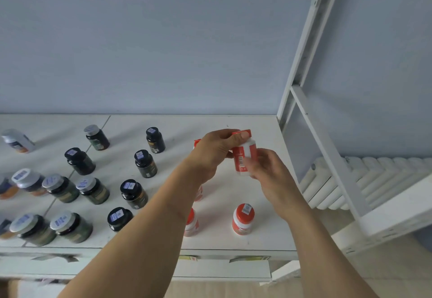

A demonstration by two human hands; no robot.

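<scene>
A white bottle with a red label and red cap (244, 155) is held upright above the white shelf (257, 188). My left hand (214, 152) grips its upper part, with the thumb over the red cap. My right hand (268, 169) holds the lower body from the right side. Another red-capped white bottle (243, 219) stands on the shelf below. Two more red-and-white bottles (192, 223) are partly hidden behind my left forearm.
Several dark bottles with black caps (145, 163) and silver-capped jars (93, 189) stand in rows on the left of the shelf. A white metal upright (301, 64) frames the right side. A white radiator (364, 181) sits behind it.
</scene>
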